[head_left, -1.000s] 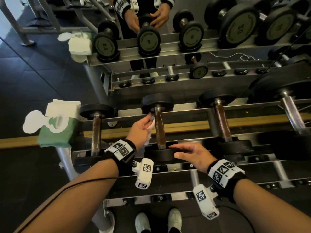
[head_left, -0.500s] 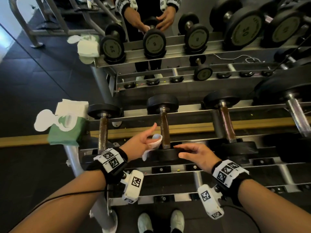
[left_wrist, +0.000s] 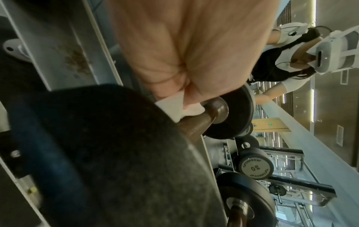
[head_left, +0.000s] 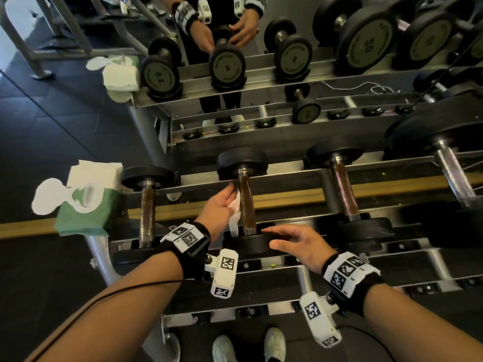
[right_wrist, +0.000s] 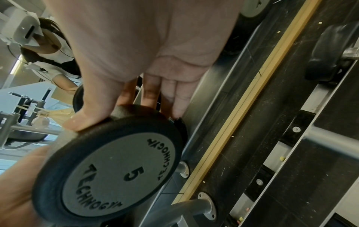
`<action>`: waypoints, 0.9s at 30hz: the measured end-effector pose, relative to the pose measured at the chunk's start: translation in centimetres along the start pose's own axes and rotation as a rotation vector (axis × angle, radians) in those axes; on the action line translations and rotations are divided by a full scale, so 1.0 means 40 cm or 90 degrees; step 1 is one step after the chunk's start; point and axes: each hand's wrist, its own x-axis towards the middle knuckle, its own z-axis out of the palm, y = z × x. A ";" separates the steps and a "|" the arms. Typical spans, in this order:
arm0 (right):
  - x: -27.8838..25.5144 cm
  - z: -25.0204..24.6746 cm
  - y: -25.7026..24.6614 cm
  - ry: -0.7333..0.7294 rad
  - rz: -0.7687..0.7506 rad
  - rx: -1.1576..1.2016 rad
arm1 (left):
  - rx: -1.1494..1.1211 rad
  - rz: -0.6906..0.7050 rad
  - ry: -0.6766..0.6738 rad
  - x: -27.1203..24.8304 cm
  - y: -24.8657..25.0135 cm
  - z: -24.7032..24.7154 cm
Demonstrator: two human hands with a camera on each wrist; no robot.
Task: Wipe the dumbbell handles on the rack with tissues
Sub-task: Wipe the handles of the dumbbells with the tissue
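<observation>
On the rack (head_left: 288,178), the middle dumbbell has a brown handle (head_left: 247,202) and black heads. My left hand (head_left: 231,198) pinches a white tissue (head_left: 235,209) against the handle's left side, near its far end. In the left wrist view the tissue (left_wrist: 173,107) sits folded between my fingers and the handle (left_wrist: 196,127). My right hand (head_left: 285,237) rests with spread fingers on the dumbbell's near head (head_left: 248,245). The right wrist view shows the thumb (right_wrist: 83,121) on the rim of that head (right_wrist: 116,165), marked 5.
A green tissue pack (head_left: 86,207) with its flap up sits at the rack's left end. Further dumbbells lie to the left (head_left: 146,205) and right (head_left: 345,194). A mirror behind reflects the rack and my hands. My shoes (head_left: 248,346) stand below the rack.
My left hand slid the tissue down the handle toward me, then back up toward the far head. The right hand has stayed on the near head.
</observation>
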 end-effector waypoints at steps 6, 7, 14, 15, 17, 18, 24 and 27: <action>-0.005 0.004 -0.005 0.005 -0.015 -0.003 | 0.041 -0.064 -0.059 -0.014 -0.008 -0.008; -0.007 0.004 -0.007 0.004 -0.014 -0.007 | 0.058 -0.070 -0.067 -0.017 -0.009 -0.011; -0.013 0.002 -0.033 -0.007 0.013 -0.043 | 0.113 -0.091 -0.104 -0.056 0.001 -0.038; -0.013 0.000 -0.037 -0.008 0.017 -0.046 | 0.119 -0.087 -0.105 -0.064 0.005 -0.040; -0.014 -0.002 -0.043 -0.009 0.025 -0.050 | 0.131 -0.078 -0.093 -0.079 0.013 -0.042; -0.013 -0.002 -0.045 -0.009 0.028 -0.056 | 0.135 -0.071 -0.085 -0.089 0.017 -0.042; -0.019 0.000 -0.085 -0.012 0.048 -0.147 | 0.074 0.000 -0.114 -0.144 0.070 -0.031; -0.011 -0.017 -0.138 0.017 0.036 -0.299 | 0.194 0.062 -0.065 -0.157 0.108 -0.033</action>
